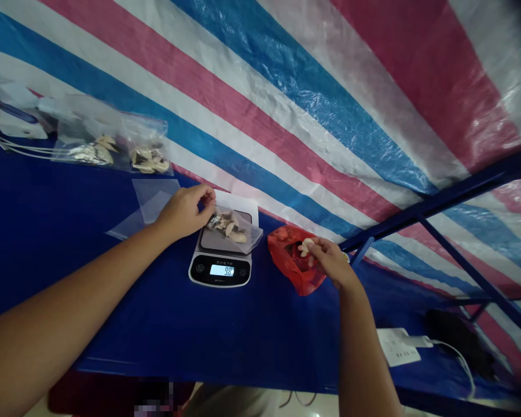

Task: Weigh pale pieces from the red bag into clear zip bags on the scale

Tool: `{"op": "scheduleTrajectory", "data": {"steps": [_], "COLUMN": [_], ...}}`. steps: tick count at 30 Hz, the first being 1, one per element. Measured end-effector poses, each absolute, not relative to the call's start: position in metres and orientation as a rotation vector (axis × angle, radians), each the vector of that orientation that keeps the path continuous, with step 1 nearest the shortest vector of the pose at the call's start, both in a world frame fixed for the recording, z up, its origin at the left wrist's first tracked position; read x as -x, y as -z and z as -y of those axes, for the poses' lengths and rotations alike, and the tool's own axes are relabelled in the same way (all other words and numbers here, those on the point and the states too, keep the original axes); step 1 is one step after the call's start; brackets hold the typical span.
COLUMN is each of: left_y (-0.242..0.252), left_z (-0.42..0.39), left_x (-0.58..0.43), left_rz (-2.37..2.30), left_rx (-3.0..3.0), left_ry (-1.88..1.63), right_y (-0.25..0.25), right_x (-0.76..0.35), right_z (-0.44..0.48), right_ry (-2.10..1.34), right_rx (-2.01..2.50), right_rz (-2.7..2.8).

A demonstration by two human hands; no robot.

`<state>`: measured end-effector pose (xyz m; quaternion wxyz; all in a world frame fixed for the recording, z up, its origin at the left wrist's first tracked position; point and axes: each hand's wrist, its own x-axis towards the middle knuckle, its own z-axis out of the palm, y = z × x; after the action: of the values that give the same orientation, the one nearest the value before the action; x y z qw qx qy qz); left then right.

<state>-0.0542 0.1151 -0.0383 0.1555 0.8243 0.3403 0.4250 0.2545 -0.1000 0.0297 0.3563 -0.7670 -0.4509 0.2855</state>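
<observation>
A digital kitchen scale (220, 271) sits on the blue tabletop, its display lit with digits that look like 98 or 9.8. On its platform lies a clear plastic bag (232, 227) with pale, dark-edged dried slices inside. My left hand (184, 211) is at the bag's left end, fingers curled and pinched on its edge. To the right, my right hand (330, 260) pinches a few pale dried slices (305, 247) over the mouth of an open red plastic bag (297, 275). Darker pieces show inside that bag.
Two filled clear bags, a left one (93, 152) and a right one (148, 153), stand at the back left. Flat empty bags (154, 200) lie beside my left wrist. A power strip (397, 346) with a white cable is at right. Striped sheeting (243, 116) and a blue metal frame (464, 184) border the table.
</observation>
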Motion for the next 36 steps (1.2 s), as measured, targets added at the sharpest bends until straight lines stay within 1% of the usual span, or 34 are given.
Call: {"op": "scheduleTrajectory", "data": {"steps": [3, 6, 9, 14, 15, 18, 19, 27, 32, 36], "left_y": [0.039, 0.039, 0.038, 0.039, 0.039, 0.039, 0.039, 0.038, 0.039, 0.039], "left_z": [-0.116, -0.115, -0.115, -0.115, -0.115, -0.114, -0.114, -0.113, -0.113, -0.113], "left_x": [0.054, 0.055, 0.055, 0.054, 0.054, 0.053, 0.053, 0.053, 0.052, 0.052], "left_rz": [-0.995, -1.004, -0.982, -0.991, -0.991, -0.977, -0.977, -0.977, -0.979, -0.979], "left_rx": [-2.352, -2.349, -2.353, -2.353, -2.356, -2.371, -2.375, -2.386, -2.406, -2.396], "left_ry": [-1.215, -1.204, -1.202, -1.168, -1.166, -1.163, -1.159, -1.153, -1.14, -1.134], "right_y": [-0.033, -0.026, -0.017, -0.016, -0.017, -0.014, -0.011, 0.013, 0.021, 0.015], "right_x": [-0.249, -0.254, -0.262, -0.244, -0.237, -0.22, -0.216, -0.215, -0.216, -0.218], "right_z": [0.102, 0.101, 0.1, 0.105, 0.106, 0.108, 0.108, 0.113, 0.122, 0.124], "right_ry": [-0.761, -0.644, -0.516, -0.119, -0.137, -0.393, -0.415, -0.178, -0.177, -0.201], "right_rx": [1.997, 2.012, 2.058, 2.311, 2.321, 2.321, 2.333, 2.388, 2.416, 2.252], "right_rz": [1.07, 1.102, 1.271, 1.482, 1.525, 1.67, 1.7, 1.726, 1.637, 1.535]}}
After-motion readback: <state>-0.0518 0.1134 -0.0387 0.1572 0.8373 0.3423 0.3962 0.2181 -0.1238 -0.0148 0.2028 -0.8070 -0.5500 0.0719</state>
